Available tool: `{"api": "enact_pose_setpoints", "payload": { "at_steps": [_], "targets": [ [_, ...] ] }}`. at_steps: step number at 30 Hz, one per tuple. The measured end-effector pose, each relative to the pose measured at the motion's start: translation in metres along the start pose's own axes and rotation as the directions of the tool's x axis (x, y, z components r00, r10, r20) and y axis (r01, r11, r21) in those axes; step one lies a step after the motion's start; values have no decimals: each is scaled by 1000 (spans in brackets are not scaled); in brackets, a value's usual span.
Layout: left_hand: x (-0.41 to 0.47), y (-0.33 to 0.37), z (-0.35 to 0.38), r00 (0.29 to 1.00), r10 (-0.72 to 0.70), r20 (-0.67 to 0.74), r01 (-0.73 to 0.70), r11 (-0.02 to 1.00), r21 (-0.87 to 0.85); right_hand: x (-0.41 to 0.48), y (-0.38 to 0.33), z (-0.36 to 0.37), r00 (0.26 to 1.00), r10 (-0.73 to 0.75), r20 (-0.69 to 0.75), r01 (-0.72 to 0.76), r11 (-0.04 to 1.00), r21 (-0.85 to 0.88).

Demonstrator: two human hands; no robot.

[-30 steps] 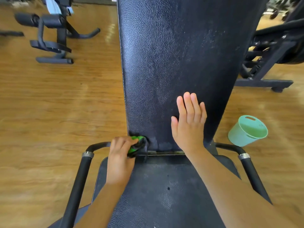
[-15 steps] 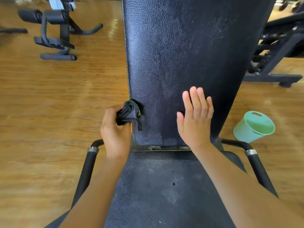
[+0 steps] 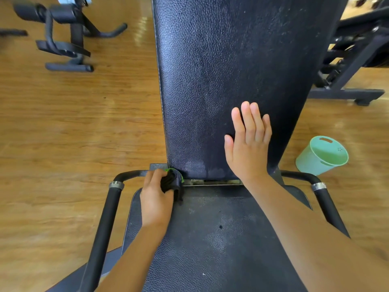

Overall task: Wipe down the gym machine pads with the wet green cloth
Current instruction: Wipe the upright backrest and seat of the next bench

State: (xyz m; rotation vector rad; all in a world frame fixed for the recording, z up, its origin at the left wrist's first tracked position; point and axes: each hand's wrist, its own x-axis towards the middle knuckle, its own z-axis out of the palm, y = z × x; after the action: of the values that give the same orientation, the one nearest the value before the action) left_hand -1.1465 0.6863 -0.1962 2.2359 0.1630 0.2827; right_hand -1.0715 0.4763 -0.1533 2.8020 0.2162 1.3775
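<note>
From the head camera: a person's left hand [image 3: 156,199] grips a bunched wet cloth [image 3: 171,181], dark with a green edge, at the lower left corner of the upright black textured vinyl back pad [image 3: 231,70], just above the black seat pad [image 3: 210,239], while the right hand [image 3: 248,148] lies flat, fingers straight, on the back pad. The likely risk: the wad snags in the metal hinge gap [image 3: 212,182] between the pads, or the tight bunching leaves the broad face streaked.
</note>
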Motion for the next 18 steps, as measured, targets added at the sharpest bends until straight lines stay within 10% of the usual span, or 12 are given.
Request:
{"api": "enact_pose_setpoints", "payload": {
  "at_steps": [8,18],
  "targets": [
    [17,37,0,936,-200,-292,114,952,-285,0,2,-4,1000,-22,12,22,999,25],
    [4,53,19,926,-151,-347,126,988,-93,-3,6,-1,999,-45,18,45,999,1]
  ]
}}
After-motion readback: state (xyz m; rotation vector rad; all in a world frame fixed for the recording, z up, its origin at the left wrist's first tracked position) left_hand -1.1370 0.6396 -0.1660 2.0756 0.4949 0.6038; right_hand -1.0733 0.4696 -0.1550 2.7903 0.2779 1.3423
